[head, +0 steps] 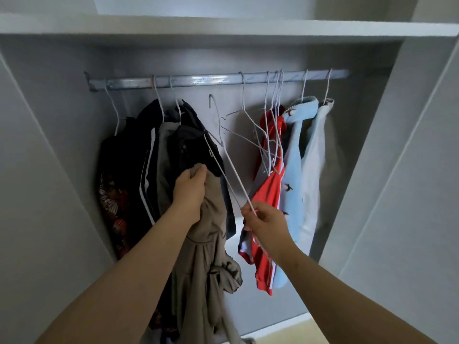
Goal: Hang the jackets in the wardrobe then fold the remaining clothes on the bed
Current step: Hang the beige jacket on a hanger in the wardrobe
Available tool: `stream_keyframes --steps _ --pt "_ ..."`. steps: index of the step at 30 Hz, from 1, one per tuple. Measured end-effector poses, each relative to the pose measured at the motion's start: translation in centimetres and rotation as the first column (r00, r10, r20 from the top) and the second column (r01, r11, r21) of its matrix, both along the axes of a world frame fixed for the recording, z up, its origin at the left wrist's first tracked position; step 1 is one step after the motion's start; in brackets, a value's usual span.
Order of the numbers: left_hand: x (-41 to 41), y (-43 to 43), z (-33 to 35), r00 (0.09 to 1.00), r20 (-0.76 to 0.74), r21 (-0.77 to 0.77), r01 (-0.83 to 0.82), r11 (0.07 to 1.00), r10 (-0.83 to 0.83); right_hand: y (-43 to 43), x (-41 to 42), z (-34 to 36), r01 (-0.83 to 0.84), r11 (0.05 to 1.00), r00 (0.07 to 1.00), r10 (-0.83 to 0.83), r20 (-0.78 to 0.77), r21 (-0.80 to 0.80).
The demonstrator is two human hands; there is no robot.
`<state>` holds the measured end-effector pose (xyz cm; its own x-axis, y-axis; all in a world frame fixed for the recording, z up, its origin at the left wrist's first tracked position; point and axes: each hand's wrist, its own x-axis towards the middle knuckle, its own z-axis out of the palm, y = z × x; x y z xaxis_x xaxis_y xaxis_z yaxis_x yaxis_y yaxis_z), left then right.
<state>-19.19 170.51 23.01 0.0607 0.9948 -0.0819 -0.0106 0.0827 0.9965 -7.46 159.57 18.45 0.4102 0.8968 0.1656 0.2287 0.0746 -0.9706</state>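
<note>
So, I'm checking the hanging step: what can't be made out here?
Head view:
- Taupe garment: bunched in the left hand, bottom cut off by the frame edge; jacket or not, unclear.
- White wire hanger: a stretch hidden in the right hand.
- Dark clothes on the rail: overlapping, count unclear.

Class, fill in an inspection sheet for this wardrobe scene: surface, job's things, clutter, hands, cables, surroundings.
Surface: no table; a rail spans the wardrobe under a shelf.
Job's things: tan jacket, bunched, not yet on the hanger; white hanger, its hook off the rail.
Clutter: dark clothes hang at the left; red garment, blue garment and grey garment at the right; empty hangers beside them.
Hands: left hand grips the jacket's top; right hand pinches the hanger's wire.
Cables: nothing seen.
Surroundings: grey wardrobe walls; strip of pale floor below.
</note>
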Motion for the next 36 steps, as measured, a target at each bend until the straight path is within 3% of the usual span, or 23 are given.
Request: stream_keyframes --steps 6,14,17,20,22,24,27,30,34,36 --pt "2.5 -8.1 0.7 0.998 0.038 0.071 0.045 0.996 -0.048 -10.1 2.1 -1.0 -0.028 0.994 0.995 0.039 0.093 -0.108" --pt "5.4 -22.2 -1.4 0.95 -0.204 0.103 0.262 0.96 -0.237 -25.1 5.5 -3.6 0.1 0.964 0.966 -0.034 0.258 -0.248" --pt "6.9 -27.1 -2.4 0.888 -0.338 0.175 0.385 0.906 -0.312 -27.3 5.7 -3.4 0.176 0.934 0.941 -0.067 0.333 -0.309" --pt "8.7 -30.9 -2.5 0.771 -0.416 0.146 0.58 0.802 -0.482 -28.2 5.5 -1.7 0.215 0.934 0.952 -0.135 0.276 -0.285" --pt "9.0 -31.8 -2.4 0.746 -0.378 0.094 0.619 0.779 -0.548 -29.1 5.7 -1.2 0.279 0.921 0.953 -0.231 0.197 -0.27" --pt "8.7 -31.8 -2.1 0.792 -0.281 0.035 0.573 0.819 -0.542 -30.5 6.3 -1.4 0.335 0.912 0.942 -0.321 0.098 -0.238" --pt "8.1 -30.8 -1.6 0.906 -0.076 -0.033 0.415 0.909 -0.416 -32.2 7.1 -1.6 0.335 0.925 0.94 -0.342 -0.009 -0.182" --pt "8.1 -30.0 -0.7 0.949 0.041 -0.063 0.314 0.947 -0.312 -32.7 7.3 -0.6 0.285 0.944 0.946 -0.305 -0.109 -0.166" --pt "8.1 -29.2 1.2 0.96 0.044 -0.003 0.278 0.96 -0.278 -33.1 7.9 0.9 0.448 0.891 0.889 -0.453 -0.068 -0.077" --pt "7.9 -28.7 2.0 0.965 0.015 0.032 0.262 0.965 -0.263 -33.5 8.9 1.2 0.505 0.863 0.855 -0.502 -0.131 -0.013"
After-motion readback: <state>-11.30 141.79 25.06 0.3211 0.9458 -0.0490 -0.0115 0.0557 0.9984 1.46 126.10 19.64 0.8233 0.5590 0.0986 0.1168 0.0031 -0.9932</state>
